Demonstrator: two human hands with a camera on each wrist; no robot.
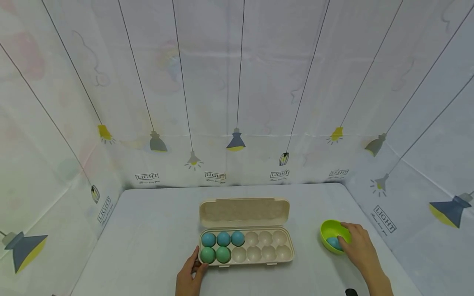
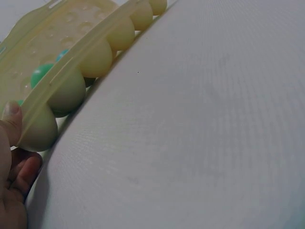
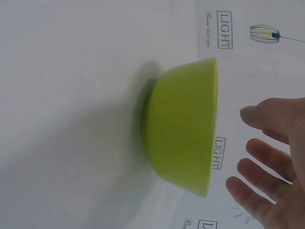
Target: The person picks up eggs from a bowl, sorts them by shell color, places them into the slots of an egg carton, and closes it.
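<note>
An egg carton (image 1: 246, 246) lies with its lid (image 1: 244, 211) folded back. Three blue eggs (image 1: 224, 239) fill the left of its back row; two green eggs (image 1: 223, 255) are in the left of the front row. At the carton's front left corner, my left hand (image 1: 190, 273) grips the edge, thumb (image 2: 12, 119) on the rim and fingers low against the side. To the right stands a lime green bowl (image 3: 183, 126) with blue egg (image 1: 334, 242) inside. Over its right rim is my right hand (image 1: 358, 244), thumb and fingers apart; the right wrist view shows nothing between them.
A white cloth-covered table (image 1: 152, 234) carries everything. Lamp-patterned sheets (image 1: 237, 90) rise behind it and along both sides. A small black object (image 1: 351, 292) shows at the bottom edge, left of the right forearm.
</note>
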